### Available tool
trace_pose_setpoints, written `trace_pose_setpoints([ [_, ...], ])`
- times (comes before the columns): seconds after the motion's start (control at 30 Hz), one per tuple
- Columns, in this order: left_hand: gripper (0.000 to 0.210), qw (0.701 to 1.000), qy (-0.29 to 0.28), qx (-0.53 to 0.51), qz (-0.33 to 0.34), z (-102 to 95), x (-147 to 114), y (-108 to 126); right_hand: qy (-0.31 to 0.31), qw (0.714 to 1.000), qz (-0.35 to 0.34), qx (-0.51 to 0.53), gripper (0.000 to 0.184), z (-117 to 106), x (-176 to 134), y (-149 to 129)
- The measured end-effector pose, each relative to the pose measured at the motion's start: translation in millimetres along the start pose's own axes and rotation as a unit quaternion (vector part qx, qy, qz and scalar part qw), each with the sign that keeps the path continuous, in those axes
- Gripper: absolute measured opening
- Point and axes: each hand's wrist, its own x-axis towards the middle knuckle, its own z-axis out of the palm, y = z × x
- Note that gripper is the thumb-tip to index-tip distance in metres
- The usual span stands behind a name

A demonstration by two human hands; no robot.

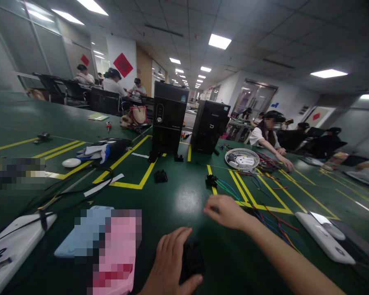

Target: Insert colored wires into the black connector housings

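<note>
Low in the front, my left hand curves round a small black plastic part on the table, fingers along its left side and thumb at its near end. My right hand is just above the table, farther forward, its fingers curled in; whatever they hold, if anything, is hidden. Beyond it lies a black connector with green and blue wires. Another small black part rests to the left of that connector.
Two black computer towers stand at the back of the green table. At right are a white round basket, loose wires, a white device and a co-worker's arm. Blue and pink blurred items lie left.
</note>
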Motion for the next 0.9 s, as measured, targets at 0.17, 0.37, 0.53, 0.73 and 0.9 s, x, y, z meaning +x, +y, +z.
trace_pose_setpoints([
  [0.17, 0.067, 0.999, 0.045, 0.006, 0.003, -2.9, -3, 3, -0.201, 0.955, -0.15, 0.16, 0.018, 39, -40, -31],
  [0.37, 0.05, 0.997, 0.073, 0.018, -0.014, -1.1, -3, 5, -0.207, 0.905, -0.111, 0.355, 0.023, 56, -39, -36],
  [0.53, 0.048, 0.995, 0.089, 0.036, -0.04, -0.7, -1, 7, -0.043, 0.945, -0.048, 0.32, 0.059, 51, -37, -35],
  [0.73, 0.049, 0.996, 0.061, 0.059, -0.022, -1.9, -2, 4, 0.015, 0.974, -0.07, 0.215, 0.06, 46, -52, -39],
  [0.9, 0.049, 0.997, 0.05, 0.063, -0.022, -1.5, -3, 4, 0.019, 1.0, -0.018, 0.003, 0.047, 31, -72, -28],
])
